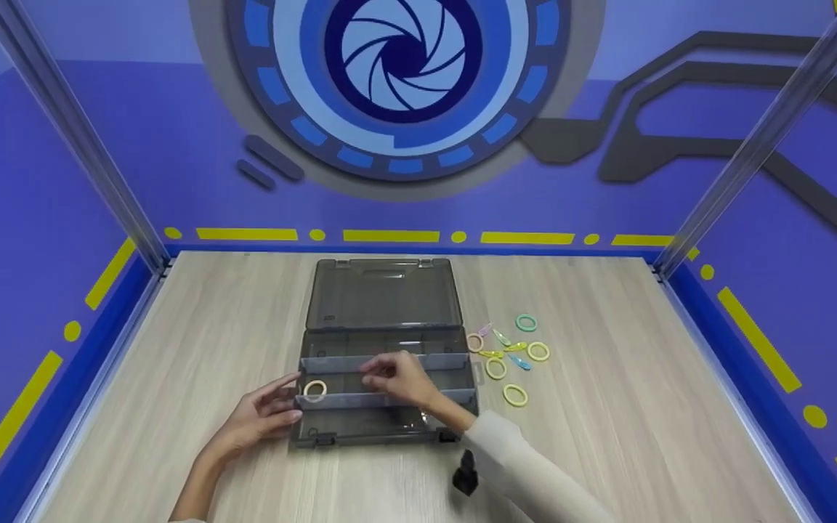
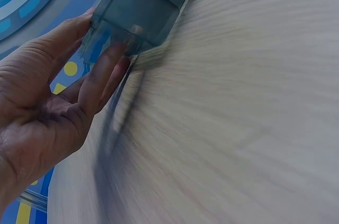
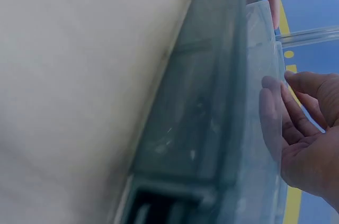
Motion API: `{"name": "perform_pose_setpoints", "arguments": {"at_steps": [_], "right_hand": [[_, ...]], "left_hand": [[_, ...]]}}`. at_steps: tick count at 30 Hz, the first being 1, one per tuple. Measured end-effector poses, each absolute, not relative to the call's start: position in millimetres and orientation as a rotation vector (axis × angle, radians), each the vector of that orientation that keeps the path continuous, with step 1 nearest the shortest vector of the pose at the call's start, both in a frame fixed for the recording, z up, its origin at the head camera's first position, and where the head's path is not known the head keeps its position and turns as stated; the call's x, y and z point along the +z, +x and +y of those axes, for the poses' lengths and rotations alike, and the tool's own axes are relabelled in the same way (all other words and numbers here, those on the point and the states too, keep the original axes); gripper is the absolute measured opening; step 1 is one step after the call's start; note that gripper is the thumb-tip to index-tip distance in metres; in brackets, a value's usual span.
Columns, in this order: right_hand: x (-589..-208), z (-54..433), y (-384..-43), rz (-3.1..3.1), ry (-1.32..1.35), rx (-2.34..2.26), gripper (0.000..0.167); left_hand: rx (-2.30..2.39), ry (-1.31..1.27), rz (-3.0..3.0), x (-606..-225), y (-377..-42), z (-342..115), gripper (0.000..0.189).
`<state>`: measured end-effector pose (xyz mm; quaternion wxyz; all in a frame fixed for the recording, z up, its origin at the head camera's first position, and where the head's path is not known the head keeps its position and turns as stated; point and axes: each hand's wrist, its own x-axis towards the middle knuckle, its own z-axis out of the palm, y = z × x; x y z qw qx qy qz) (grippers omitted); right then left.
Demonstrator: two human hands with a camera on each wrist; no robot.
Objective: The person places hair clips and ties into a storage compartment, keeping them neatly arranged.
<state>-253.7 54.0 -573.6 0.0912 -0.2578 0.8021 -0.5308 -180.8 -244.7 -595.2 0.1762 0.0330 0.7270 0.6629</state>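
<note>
Box (image 1: pixel 360 423) (smoky, translucent) holds one pale, round ring (image 1: pixel 315 383)

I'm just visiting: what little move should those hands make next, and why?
Probably the right hand should reach for the frontmost yellow ring, right of the box: that hand appears to hold nothing, one cream ring is already in the box's middle row, and that yellow ring lies apart from the clips, so it looks easy to pick up.
</note>
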Motion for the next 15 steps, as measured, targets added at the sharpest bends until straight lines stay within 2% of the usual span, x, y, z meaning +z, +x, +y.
{"name": "perform_pose_setpoints", "arguments": {"at_steps": [7, 15], "right_hand": [[-575.7, 93.1, -246.4, 2.388, -0.714, -1.664, 0.019], [-566.4, 131.6, -252.7, 2.451, -0.672, -1.724, 0.019]], "left_hand": [[1.881, 0.085, 2.045, -597.3, -179.8, -242.2, 0.077], [1.902, 0.119, 2.053, -593.3, -182.3, -245.0, 0.078]]}}
